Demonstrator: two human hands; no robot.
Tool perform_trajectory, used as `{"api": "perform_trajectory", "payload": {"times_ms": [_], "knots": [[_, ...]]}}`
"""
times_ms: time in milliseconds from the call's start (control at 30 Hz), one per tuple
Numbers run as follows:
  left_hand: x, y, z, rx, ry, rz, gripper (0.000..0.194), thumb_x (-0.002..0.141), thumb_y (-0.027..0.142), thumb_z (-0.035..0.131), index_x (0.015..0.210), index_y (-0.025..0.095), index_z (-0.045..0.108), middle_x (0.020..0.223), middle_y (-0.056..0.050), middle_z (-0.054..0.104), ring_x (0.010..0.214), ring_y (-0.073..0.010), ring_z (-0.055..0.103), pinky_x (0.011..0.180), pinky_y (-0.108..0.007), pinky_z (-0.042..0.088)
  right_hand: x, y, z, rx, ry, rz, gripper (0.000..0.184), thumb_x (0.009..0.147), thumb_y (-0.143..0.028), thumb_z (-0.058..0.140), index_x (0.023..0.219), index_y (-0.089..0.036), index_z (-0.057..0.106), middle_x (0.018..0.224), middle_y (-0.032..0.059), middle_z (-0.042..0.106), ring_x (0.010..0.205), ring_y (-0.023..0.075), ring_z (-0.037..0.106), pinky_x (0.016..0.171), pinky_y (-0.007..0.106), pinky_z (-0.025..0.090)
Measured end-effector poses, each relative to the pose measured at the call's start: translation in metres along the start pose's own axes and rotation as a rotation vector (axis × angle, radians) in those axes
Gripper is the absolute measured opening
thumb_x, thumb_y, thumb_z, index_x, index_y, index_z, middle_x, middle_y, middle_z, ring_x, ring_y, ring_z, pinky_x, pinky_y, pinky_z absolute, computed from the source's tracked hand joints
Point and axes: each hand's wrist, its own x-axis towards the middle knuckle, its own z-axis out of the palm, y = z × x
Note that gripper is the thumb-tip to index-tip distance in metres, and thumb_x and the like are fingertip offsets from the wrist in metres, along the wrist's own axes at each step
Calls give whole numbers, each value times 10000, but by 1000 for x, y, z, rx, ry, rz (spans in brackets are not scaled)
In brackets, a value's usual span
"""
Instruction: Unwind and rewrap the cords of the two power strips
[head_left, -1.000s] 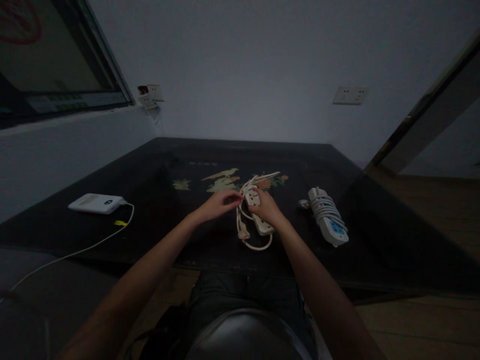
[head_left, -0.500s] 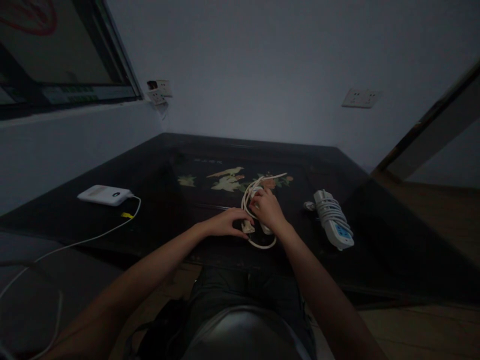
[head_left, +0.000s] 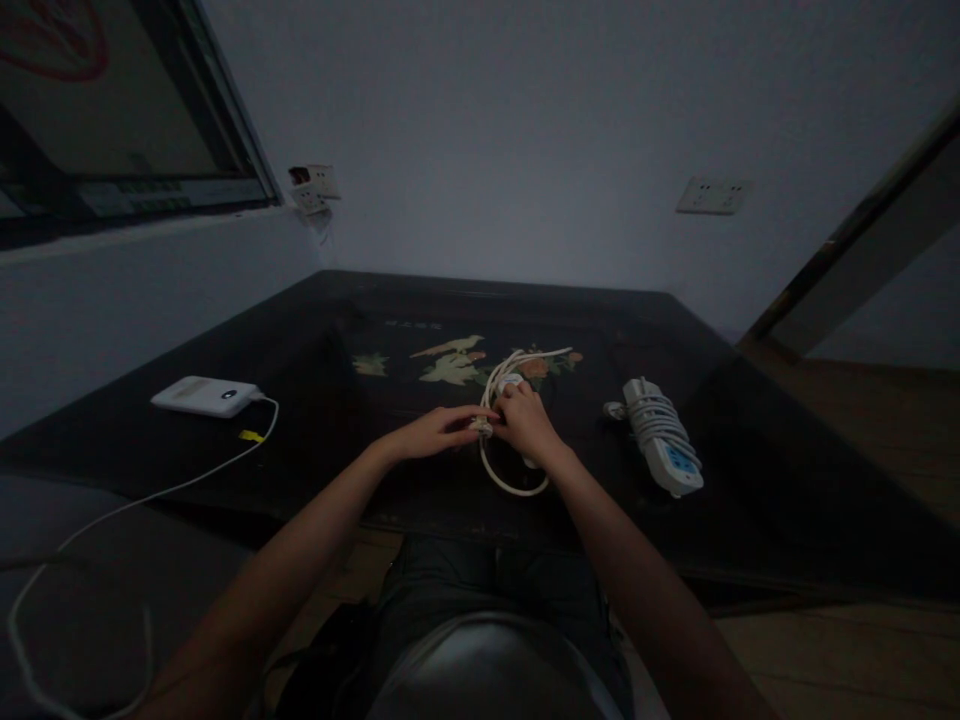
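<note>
A white power strip lies on the dark table in front of me, mostly covered by my right hand. That hand's fingers are curled over the strip, near the cord beside it. The strip's off-white cord loops around its left side and curves toward me; a loose stretch points away to the right. My left hand pinches the cord's plug between thumb and fingers, left of the strip. Its fingertips come close to the right hand's; whether they touch is unclear.
Right of my hands lies a second power strip with grey cord wound round it. A white power bank with a cable rests at the left, near a yellow tag. The table meets the wall, which has sockets.
My left hand has raised the plug slightly and brought it left, with its fingers now closer together. My right hand stays at the power strip, shifted slightly left. The view has moved a little.
</note>
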Motion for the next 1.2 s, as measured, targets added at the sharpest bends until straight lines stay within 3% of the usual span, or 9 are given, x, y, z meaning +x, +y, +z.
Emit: {"api": "perform_trajectory", "payload": {"times_ms": [67,233,333,467,633,700,800,967,1200], "knots": [[-2,0,0,-186,-69,-32,439,881,370,544,1294,229,499,981,-49,628,800,-148,596,805,-326,452,1,4,1,49,9,34,150,773,-322,664,850,-195,675,1033,96,583,1031,278,429,802,356,372],[-6,1,1,-596,-242,-99,527,789,278,683,1272,233,477,1181,-104,581,1075,-212,580,948,-388,422,1,8,4,133,55,68,141,786,-335,653,803,-195,656,995,84,584,1017,253,420,801,332,358],[-6,1,2,-662,-141,-171,393,809,321,660,1156,204,518,1090,-89,611,1030,-200,604,926,-374,442,1,7,5,144,74,78,96,779,-290,639,781,-195,650,975,79,583,1001,250,420,793,327,355],[-3,-8,0,-629,127,-284,263,817,366,640,956,164,544,929,-52,629,850,-149,632,821,-319,486,0,10,4,154,101,106,61,770,-244,612,765,-191,644,962,75,587,966,246,428,781,325,354],[1,-20,-5,-669,281,-297,599,761,276,700,1284,221,412,1041,-87,645,864,-152,627,809,-338,485,1,14,4,181,150,133,46,764,-225,603,754,-185,625,957,76,591,938,238,432,779,330,360],[2,-22,-6,-670,280,-267,665,748,252,708,1332,216,391,1097,-106,636,905,-159,624,836,-343,471,1,15,6,195,179,134,52,773,-221,592,751,-182,619,949,80,596,943,240,433,787,335,363],[3,-21,-7,-607,201,-199,566,736,243,709,1260,170,509,1174,-125,613,946,-160,610,866,-320,447,1,14,7,218,201,129,62,785,-213,578,748,-180,614,930,78,603,943,241,436,798,340,366],[3,-25,-8,-466,98,-155,580,745,251,690,1292,177,513,1115,-96,645,971,-176,594,870,-324,435,0,13,6,240,204,98,37,765,-196,593,732,-184,602,917,72,611,943,241,439,802,339,367],[3,-37,-15,-77,37,-41,559,801,338,634,1321,184,496,1285,-100,572,1133,-228,521,998,-399,354,-2,8,-1,266,172,40,45,737,-174,610,719,-183,569,822,41,612,890,215,472,754,299,336]]}}
